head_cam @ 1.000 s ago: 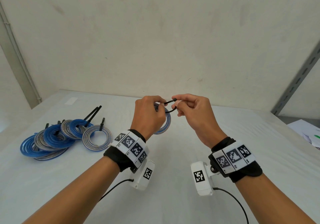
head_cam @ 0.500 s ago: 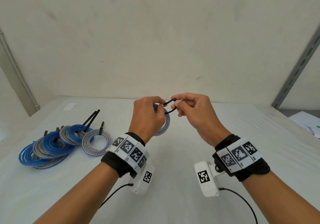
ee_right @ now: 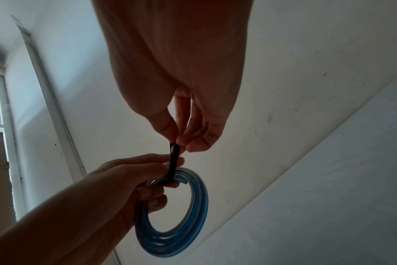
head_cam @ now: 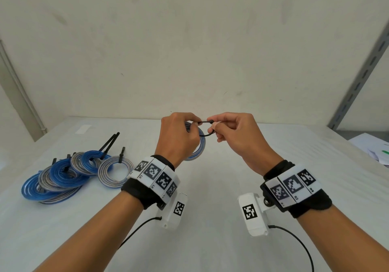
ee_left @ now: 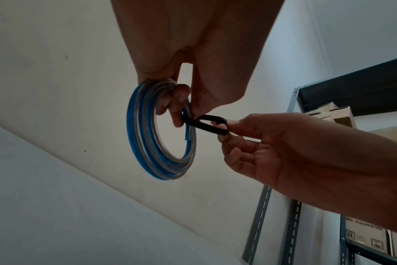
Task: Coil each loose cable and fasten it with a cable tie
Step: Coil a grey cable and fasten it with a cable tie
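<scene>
Blue-and-silver coiled cable [ee_left: 147, 139] in left hand [head_cam: 179, 137] grip; right hand [head_cam: 235, 137] pinches black cable tie [ee_left: 206, 123] looped round it.

My blue-and-silver striped coiled cable [ee_left: 145, 139] wears a black cable tie [ee_left: 204, 123] — behind it, blue and grey bundled coils [head_cam: 69, 177] on the white table [head_cam: 210, 187]; black-and-white checkered wristbands [head_cam: 156, 176].

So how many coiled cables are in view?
8: one coil held in the left hand, seven overlapping in the pile on the table's left; others may be hidden underneath.
</scene>
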